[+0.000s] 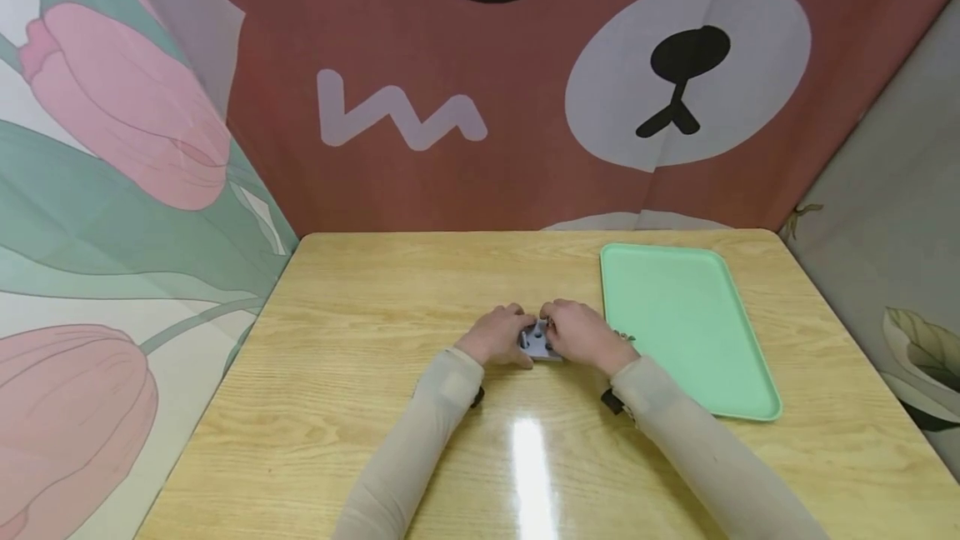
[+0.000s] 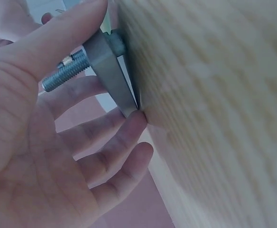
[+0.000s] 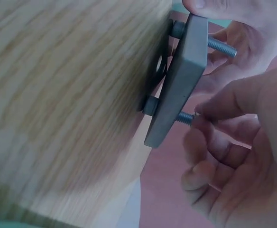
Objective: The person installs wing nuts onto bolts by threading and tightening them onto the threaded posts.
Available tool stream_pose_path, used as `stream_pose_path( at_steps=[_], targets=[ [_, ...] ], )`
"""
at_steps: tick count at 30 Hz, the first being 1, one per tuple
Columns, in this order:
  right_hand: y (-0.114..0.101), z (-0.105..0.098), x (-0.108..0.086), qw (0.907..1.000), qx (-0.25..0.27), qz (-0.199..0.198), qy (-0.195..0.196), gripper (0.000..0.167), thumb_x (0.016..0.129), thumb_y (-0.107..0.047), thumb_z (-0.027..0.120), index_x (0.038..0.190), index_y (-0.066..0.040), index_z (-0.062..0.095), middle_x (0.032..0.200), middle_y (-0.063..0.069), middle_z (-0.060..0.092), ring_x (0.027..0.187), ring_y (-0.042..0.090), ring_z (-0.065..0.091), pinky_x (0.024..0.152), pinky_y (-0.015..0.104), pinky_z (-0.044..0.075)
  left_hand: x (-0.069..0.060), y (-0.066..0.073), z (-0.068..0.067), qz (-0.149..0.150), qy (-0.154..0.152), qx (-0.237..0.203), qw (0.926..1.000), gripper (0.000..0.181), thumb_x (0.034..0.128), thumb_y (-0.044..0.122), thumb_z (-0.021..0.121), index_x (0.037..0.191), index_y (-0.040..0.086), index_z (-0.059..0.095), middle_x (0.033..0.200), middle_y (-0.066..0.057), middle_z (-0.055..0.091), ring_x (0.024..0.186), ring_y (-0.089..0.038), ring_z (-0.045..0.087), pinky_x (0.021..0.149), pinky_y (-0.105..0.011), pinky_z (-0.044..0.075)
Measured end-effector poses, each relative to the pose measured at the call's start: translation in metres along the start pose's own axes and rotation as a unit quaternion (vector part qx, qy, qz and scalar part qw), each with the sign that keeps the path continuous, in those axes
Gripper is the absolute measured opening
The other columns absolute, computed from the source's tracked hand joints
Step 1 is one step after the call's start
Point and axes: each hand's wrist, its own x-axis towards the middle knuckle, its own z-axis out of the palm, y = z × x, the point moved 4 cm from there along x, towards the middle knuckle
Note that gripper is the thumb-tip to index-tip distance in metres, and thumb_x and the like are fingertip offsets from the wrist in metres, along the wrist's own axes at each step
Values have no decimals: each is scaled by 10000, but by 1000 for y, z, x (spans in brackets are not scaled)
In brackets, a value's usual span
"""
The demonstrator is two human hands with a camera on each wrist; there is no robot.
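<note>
A small grey metal plate (image 1: 539, 343) stands at the middle of the table, with bolts passing through it. My left hand (image 1: 493, 337) grips it from the left, thumb along one edge and fingertips at another. In the right wrist view, bolt heads (image 3: 151, 105) face the tabletop and hold the plate (image 3: 182, 80) off it at a tilt. The threaded ends point away from the table, one bare bolt (image 3: 222, 46) lying nearer the left hand. Thumb and index finger of my right hand (image 1: 583, 333) pinch the tip of the other bolt (image 3: 185, 118); whether a nut sits there is hidden.
A light green tray (image 1: 686, 319) lies on the wooden table (image 1: 360, 323) to the right, close by the right wrist. Behind the table hangs a red printed cloth (image 1: 525, 182); a floral cloth (image 1: 90, 290) covers the left side.
</note>
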Motion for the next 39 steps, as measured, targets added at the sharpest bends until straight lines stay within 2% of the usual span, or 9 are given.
stream_pose_path(
  at_steps=[5,12,18,23,28,33,39],
  targets=[
    [0,-1,2,9999,-91,-12,82,209,881,-86,581,1056,-3,660,976,120,645,794,185,602,673,343,507,-1,1,-2,-16,17,38,10000,744,788,461,739,1418,190,451,1339,-62,461,1140,-238,474,899,-353,436],
    [4,0,2,9996,-150,114,212,133,913,-97,573,951,-4,660,818,67,584,677,161,550,587,307,479,-2,1,-2,-44,10,-46,10000,753,779,453,751,1419,190,452,1342,-58,463,1129,-224,474,900,-339,429],
    [7,0,4,9981,-533,147,255,140,916,-161,612,914,-28,657,785,46,531,665,161,507,582,301,457,-1,1,-2,-77,0,-37,10000,765,776,456,753,1426,198,442,1345,-49,460,1129,-212,467,907,-330,423],
    [10,2,5,9978,-588,273,169,197,933,-210,600,942,-21,658,825,60,531,695,171,508,612,314,467,1,1,0,-80,-35,3,10000,766,778,466,747,1429,205,438,1351,-50,456,1140,-216,465,909,-335,424],
    [7,4,4,9989,-400,70,215,182,932,-148,582,1060,-27,629,895,76,604,732,175,570,634,329,494,1,0,0,-78,-1,5,10000,759,776,465,749,1422,204,447,1348,-49,459,1140,-214,467,909,-333,424],
    [3,4,1,9991,-350,-147,213,255,932,-97,566,1182,-49,587,935,97,646,743,207,618,620,354,510,0,0,1,-45,36,-74,10000,762,770,458,758,1421,211,449,1314,-47,476,1097,-210,479,879,-329,433],
    [1,4,0,9991,-310,-217,176,193,911,-108,582,1083,-49,645,941,93,649,749,187,612,633,340,508,0,-1,2,-47,39,-6,10000,745,783,473,740,1416,205,453,1319,-50,469,1118,-225,474,885,-344,437]
  ],
)
